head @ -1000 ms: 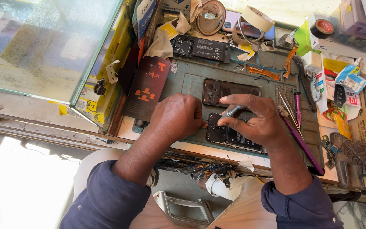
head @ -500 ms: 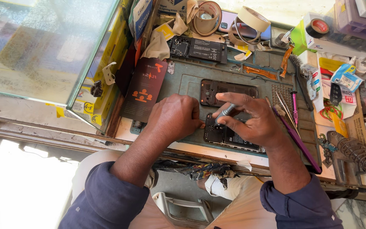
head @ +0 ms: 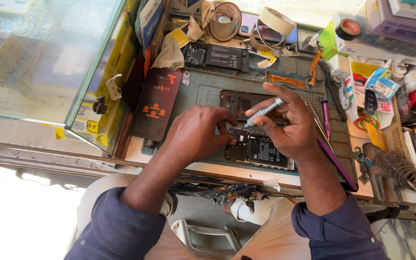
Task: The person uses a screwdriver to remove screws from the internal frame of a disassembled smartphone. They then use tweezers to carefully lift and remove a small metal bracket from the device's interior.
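An opened phone (head: 261, 151) lies on the grey-green work mat (head: 203, 91), its black board and battery showing. My left hand (head: 198, 132) rests on the mat and pinches the phone's upper left corner with its fingertips. My right hand (head: 290, 120) grips a slim silver screwdriver (head: 265, 112), tip down on the top of the phone's board. A second opened phone shell (head: 239, 102) lies just behind, partly hidden by my fingers.
A glass case (head: 39, 58) stands at the left. Another black phone body (head: 217, 57), tape rolls (head: 275, 21), a dark card with orange print (head: 155, 103), tweezers, a pink tool (head: 325, 118) and a purple panel (head: 335, 163) crowd the bench. A coiled soldering stand (head: 393, 166) sits right.
Both hands have lifted apart a little, uncovering the phone. The screwdriver has tilted up and its tip now rests on the board. The view has shifted slightly.
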